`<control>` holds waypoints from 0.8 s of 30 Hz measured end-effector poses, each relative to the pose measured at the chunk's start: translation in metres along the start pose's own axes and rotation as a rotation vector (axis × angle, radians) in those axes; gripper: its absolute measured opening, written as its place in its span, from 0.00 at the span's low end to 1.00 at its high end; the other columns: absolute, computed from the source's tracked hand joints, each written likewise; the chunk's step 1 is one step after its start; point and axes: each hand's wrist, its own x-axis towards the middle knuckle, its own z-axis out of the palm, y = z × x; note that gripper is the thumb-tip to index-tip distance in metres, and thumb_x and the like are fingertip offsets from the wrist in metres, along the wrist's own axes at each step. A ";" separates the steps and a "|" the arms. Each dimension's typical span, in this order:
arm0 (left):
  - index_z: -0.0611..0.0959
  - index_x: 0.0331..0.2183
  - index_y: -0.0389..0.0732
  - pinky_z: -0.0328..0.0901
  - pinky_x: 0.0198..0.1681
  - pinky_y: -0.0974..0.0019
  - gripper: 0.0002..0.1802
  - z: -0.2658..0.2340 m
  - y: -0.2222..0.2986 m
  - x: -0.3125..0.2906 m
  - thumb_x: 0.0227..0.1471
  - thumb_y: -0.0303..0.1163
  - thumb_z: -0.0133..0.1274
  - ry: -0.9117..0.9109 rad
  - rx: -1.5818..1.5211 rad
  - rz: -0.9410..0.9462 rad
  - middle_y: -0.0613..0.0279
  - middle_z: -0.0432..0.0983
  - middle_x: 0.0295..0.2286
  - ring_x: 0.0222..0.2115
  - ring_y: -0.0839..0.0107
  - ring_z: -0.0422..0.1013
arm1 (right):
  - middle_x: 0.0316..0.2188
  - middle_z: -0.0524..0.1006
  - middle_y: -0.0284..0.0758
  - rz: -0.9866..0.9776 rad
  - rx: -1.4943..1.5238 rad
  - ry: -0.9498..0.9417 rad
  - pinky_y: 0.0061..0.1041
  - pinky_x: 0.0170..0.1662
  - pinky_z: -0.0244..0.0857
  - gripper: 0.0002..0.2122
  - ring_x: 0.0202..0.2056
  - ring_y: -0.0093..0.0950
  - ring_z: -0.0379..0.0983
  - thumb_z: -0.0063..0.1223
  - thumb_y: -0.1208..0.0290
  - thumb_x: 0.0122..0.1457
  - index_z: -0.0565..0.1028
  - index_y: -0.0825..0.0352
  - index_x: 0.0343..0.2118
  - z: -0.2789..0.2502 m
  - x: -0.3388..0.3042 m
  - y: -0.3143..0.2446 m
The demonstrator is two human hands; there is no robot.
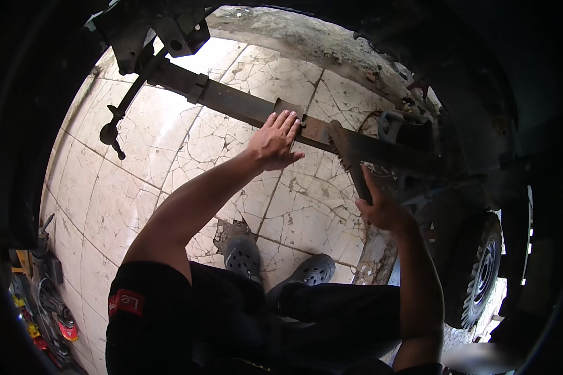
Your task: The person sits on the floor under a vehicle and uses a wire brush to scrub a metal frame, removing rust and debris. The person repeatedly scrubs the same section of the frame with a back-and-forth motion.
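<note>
A long, flat, dark steel bar that looks like a leaf spring [231, 102] runs across in front of me, from upper left to right, with metal clips around it. A reddish-brown rusty patch [314, 129] shows near its middle. My left hand [275, 142] lies on the bar beside a raised clip [288, 106], fingers stretched out and thumb apart. My right hand [386, 211] is closed around the handle of a wire brush [351, 159]. Its head end lies over the bar, just right of the rusty patch, and short bristles show along its left side.
Cracked, pale floor tiles [231, 169] lie below, with a broken hole by my left shoe [243, 255]. A rod with a ball-like end [109, 134] hangs at left. Tools [47, 294] lie at lower left. A tyre [481, 272] stands at right; dark vehicle parts surround me.
</note>
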 end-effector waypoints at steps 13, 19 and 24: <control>0.54 0.66 0.35 0.35 0.72 0.57 0.48 0.004 -0.005 0.004 0.60 0.62 0.41 0.046 0.020 -0.009 0.50 0.44 0.68 0.70 0.57 0.39 | 0.53 0.69 0.63 0.101 0.045 -0.072 0.42 0.60 0.60 0.39 0.57 0.56 0.67 0.52 0.67 0.60 0.43 0.62 0.70 -0.008 0.001 -0.006; 0.53 0.66 0.34 0.35 0.72 0.57 0.49 0.004 -0.015 -0.004 0.60 0.63 0.40 0.027 0.029 -0.014 0.50 0.44 0.68 0.70 0.57 0.38 | 0.54 0.69 0.63 0.264 0.145 -0.219 0.42 0.61 0.60 0.39 0.57 0.56 0.66 0.52 0.66 0.60 0.43 0.62 0.70 -0.022 0.011 -0.045; 0.53 0.66 0.34 0.35 0.72 0.56 0.49 -0.003 -0.007 0.019 0.60 0.63 0.39 0.029 0.024 -0.119 0.50 0.44 0.68 0.70 0.58 0.37 | 0.54 0.69 0.63 0.223 0.122 -0.182 0.43 0.60 0.61 0.39 0.56 0.56 0.67 0.52 0.65 0.60 0.42 0.60 0.70 -0.014 0.006 -0.024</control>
